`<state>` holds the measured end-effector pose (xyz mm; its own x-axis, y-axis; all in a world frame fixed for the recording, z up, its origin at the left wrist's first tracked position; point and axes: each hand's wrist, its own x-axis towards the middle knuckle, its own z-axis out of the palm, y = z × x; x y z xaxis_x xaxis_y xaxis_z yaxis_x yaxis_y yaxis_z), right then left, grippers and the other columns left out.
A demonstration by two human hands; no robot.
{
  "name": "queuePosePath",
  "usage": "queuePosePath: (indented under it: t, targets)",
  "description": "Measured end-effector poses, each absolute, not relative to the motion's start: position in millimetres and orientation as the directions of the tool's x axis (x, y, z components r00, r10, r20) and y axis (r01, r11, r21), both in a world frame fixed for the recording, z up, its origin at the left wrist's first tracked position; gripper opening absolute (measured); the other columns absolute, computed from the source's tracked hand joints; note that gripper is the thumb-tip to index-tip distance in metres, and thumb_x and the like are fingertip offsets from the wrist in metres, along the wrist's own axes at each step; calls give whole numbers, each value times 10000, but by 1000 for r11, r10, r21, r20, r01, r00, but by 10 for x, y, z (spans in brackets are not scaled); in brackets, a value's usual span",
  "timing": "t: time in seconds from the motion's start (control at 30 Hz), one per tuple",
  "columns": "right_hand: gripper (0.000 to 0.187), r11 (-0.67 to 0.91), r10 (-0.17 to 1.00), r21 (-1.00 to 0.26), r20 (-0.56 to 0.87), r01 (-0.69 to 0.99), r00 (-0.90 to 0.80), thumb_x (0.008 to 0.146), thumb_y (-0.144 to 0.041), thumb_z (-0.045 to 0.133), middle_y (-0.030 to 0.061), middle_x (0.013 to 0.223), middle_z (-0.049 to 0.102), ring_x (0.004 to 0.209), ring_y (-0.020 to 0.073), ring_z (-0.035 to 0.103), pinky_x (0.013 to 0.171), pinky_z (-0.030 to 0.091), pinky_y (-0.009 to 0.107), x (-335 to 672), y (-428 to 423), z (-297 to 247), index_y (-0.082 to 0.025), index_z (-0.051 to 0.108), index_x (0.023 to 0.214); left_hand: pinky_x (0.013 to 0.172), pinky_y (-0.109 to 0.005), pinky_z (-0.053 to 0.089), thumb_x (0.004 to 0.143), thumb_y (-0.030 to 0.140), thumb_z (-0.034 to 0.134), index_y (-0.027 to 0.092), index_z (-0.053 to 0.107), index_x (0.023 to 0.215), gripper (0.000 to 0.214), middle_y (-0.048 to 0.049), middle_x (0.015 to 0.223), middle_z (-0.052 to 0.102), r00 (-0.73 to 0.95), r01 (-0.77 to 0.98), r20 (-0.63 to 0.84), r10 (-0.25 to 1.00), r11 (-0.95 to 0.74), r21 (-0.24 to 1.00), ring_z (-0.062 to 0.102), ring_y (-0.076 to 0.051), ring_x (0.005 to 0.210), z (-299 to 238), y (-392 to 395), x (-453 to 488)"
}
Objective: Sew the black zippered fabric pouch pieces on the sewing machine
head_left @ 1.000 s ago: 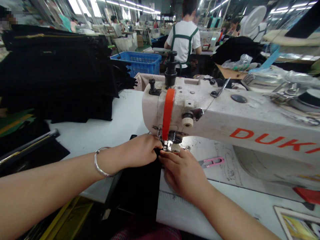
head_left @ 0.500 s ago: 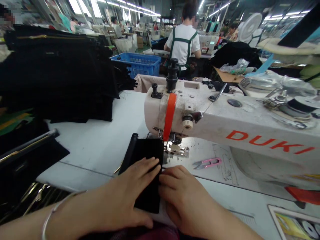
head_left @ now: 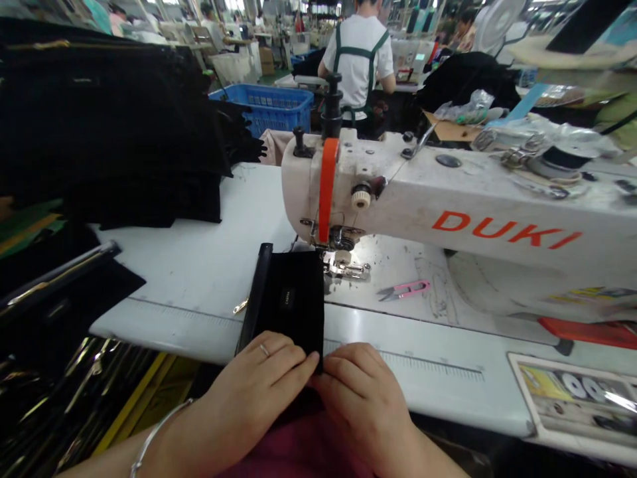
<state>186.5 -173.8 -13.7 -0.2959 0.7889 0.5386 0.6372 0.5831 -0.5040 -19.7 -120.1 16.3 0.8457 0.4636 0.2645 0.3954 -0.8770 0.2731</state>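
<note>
A black fabric piece (head_left: pixel 298 325) lies on the sewing machine's bed, its right edge at the presser foot (head_left: pixel 346 267). It bears a small dark label (head_left: pixel 287 299) and a zipper strip along its left side, with a metal zipper pull (head_left: pixel 240 306) sticking out. My left hand (head_left: pixel 253 392), ringed and with a bracelet at the wrist, is closed on the near end of the fabric. Close beside it, my right hand (head_left: pixel 368 398) pinches the near right corner, its fingertips partly hidden. Pink-handled thread snips (head_left: pixel 405 290) lie right of the presser foot.
The white sewing machine (head_left: pixel 398 199) spans the right side. Tall stacks of black fabric pieces (head_left: pixel 114 133) stand at the left. Behind are a blue basket (head_left: pixel 279 109) and a co-worker in a white shirt (head_left: pixel 355 60). A framed tray (head_left: pixel 572 398) sits at the lower right.
My left hand has drawn back from the middle of the fabric to its near end, uncovering the label. My right hand has moved nearer me too. The view has tilted down.
</note>
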Motion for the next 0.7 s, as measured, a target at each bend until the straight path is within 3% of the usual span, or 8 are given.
queuePosePath:
  t: [0.23, 0.47, 0.7]
  targets:
    - [169, 582, 792, -492, 524, 647, -314, 957, -114, 522, 41, 939, 710, 831, 182, 578, 730, 463, 345, 1910, -1777, -157, -179, 671, 1006, 868, -375, 484, 979, 111, 484, 139, 595, 1207, 255, -69, 1020, 631, 793, 407, 310, 525, -834, 372, 551, -200, 949, 16, -1180, -211]
    - [152, 570, 808, -499, 484, 653, -335, 948, -119, 530, 40, 911, 689, 834, 192, 556, 741, 441, 359, 1911, -1805, -201, -173, 666, 992, 854, -413, 458, 990, 105, 439, 106, 613, 1176, 255, -85, 991, 635, 847, 358, 311, 432, -895, 267, 540, -221, 932, 89, -1171, -223]
    - [154, 578, 806, -535, 496, 616, -325, 948, -124, 523, 41, 908, 692, 826, 192, 561, 741, 452, 354, 1915, -1793, -174, -171, 664, 991, 917, -407, 464, 963, 105, 505, 129, 627, 1135, 212, -90, 1050, 633, 838, 376, 295, 459, -878, 297, 553, -222, 993, 56, -1170, -185]
